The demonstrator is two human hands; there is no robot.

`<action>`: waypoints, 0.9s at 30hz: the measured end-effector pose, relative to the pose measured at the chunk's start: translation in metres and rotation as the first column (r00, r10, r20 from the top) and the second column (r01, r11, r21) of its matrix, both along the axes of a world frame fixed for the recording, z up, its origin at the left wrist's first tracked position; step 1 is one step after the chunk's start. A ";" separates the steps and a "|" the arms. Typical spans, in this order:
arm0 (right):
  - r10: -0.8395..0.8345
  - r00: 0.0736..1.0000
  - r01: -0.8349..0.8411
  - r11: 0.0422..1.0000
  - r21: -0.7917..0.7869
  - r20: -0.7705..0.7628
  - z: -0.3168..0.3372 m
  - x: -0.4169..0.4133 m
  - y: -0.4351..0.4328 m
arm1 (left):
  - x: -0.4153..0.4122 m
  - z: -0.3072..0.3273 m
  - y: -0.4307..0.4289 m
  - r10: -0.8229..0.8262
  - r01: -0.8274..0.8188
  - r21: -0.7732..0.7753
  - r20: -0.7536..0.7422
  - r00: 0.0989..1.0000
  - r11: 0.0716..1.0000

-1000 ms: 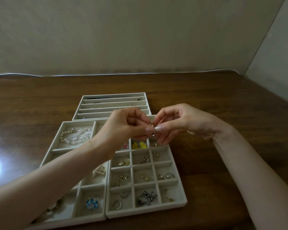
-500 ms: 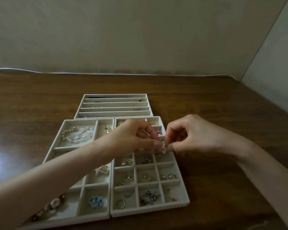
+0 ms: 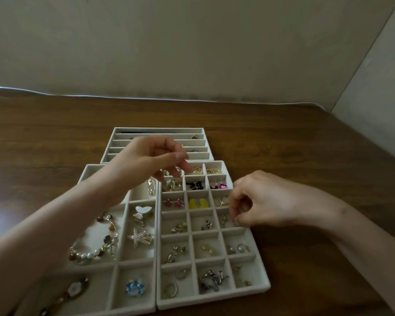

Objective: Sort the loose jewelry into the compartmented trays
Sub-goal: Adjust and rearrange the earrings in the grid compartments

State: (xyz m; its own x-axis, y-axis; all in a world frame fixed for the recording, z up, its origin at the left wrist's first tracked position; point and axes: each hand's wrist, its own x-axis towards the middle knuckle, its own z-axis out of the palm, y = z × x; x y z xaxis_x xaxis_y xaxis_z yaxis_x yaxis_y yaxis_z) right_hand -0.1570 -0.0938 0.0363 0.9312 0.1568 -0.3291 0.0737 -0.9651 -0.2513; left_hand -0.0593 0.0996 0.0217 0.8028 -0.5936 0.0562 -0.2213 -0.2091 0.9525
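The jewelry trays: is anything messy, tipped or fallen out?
Nothing stands out. The small-cell tray, the big-cell tray and the slotted tray behind them sit flat and close together on the table. Every piece I can see lies inside a compartment. The left arm hides part of the big-cell tray.

You find nothing readable here; the trays [image 3: 214,298], the jewelry [image 3: 137,238] in them and the table [image 3: 306,144] carry no lettering, label, brand or number that you can make out.
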 end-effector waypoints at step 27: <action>0.003 0.983 -0.005 1.000 0.008 0.186 -0.009 -0.025 -0.003 | -0.016 -0.016 0.008 -0.340 0.214 0.290 0.508 0.791 0.933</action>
